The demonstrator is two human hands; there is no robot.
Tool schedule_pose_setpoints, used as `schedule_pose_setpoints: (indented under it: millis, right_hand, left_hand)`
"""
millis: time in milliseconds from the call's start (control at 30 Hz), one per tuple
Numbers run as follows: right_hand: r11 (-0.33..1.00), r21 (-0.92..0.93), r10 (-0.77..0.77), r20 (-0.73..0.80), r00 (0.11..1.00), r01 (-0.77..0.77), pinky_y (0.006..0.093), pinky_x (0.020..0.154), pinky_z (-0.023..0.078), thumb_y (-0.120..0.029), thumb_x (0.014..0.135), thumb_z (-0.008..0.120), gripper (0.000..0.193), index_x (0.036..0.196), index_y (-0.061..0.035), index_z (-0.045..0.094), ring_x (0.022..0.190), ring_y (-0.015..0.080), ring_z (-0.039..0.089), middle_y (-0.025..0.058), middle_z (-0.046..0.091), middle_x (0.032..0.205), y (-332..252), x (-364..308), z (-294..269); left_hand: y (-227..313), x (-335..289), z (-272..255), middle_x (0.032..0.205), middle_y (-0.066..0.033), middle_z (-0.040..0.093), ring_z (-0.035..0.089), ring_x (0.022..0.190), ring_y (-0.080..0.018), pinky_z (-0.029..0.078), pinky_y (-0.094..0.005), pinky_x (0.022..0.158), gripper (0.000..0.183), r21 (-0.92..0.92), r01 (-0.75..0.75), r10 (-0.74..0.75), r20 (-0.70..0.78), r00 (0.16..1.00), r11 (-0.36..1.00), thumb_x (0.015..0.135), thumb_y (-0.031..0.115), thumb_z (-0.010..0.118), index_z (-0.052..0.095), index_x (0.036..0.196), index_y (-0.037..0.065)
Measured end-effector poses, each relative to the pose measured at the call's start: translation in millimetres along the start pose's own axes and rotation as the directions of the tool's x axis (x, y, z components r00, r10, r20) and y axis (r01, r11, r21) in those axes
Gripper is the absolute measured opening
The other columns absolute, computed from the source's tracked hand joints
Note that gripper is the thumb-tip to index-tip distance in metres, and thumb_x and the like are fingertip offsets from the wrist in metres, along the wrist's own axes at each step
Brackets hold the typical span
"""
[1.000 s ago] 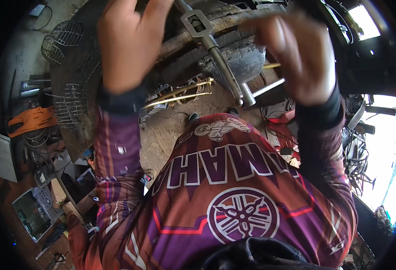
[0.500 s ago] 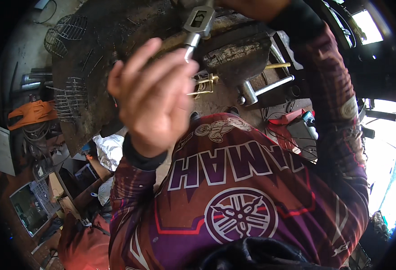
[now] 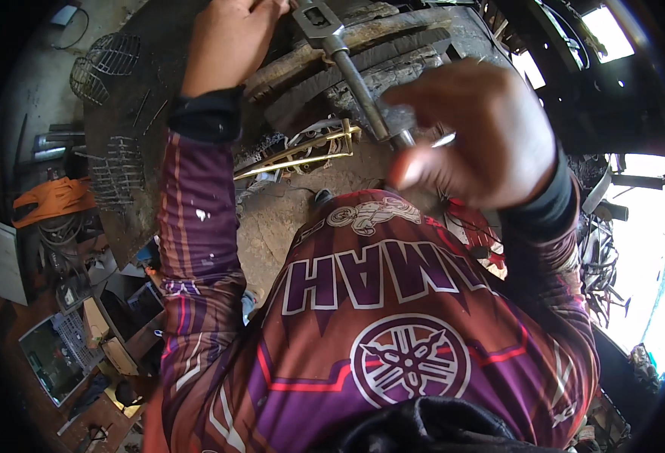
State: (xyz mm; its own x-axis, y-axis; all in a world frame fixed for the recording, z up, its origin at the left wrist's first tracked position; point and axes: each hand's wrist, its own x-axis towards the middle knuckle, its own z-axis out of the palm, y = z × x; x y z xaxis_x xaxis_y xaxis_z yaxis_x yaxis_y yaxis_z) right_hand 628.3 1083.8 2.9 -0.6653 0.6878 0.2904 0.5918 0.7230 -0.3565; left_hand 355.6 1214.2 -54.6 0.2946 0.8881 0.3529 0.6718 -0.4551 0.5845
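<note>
Slotted steel bar handle [image 3: 340,60] slants from far middle toward near right. Left hand [image 3: 230,47] at its far end, contact unclear at frame edge. Right hand [image 3: 482,136] blurred, fingers parted beside the near end. Brass-coloured bars [image 3: 302,164] nearer, left. Wire cage [image 3: 112,57] on dark surface [image 3: 170,64], far left.

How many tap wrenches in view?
1: the tap wrench at top centre, its bar slanting down between the left hand and the blurred right hand. Others may be hidden.
</note>
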Motion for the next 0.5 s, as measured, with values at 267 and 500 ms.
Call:
schedule_pose_setpoints:
  millis: [267, 500]
  right_hand:
    - [0.979, 0.134, -0.112, -0.256, 0.96, 0.15, 0.0455, 0.086, 0.057, -0.012, 0.085, 0.071, 0.031, 0.114, -0.003, 0.074, 0.104, 0.034, 0.069, 0.0142, 0.071, 0.112, 93, 82, 5]
    - [0.888, -0.239, -0.415, -0.056, 0.908, 0.392, 0.0475, 0.092, 0.054, -0.012, 0.085, 0.065, 0.027, 0.111, -0.0065, 0.072, 0.108, 0.0371, 0.065, 0.0146, 0.068, 0.116, 117, 140, 26]
  left_hand:
    - [102, -77, 5, 0.114, -0.0109, 0.073, 0.067, 0.112, -0.0274, 0.05, -0.0373, 0.097, 0.041, 0.183, -0.596, 0.623, -0.208, 0.754, 0.782, 0.093, 0.04, 0.075, 0.073, 0.116, 0.007]
    - [107, -115, 14, 0.108, -0.0024, 0.076, 0.066, 0.119, -0.0283, 0.035, -0.042, 0.11, 0.015, 0.271, -0.362, 0.432, -0.27, 0.861, 0.892, 0.087, 0.025, 0.078, 0.075, 0.097, 0.013]
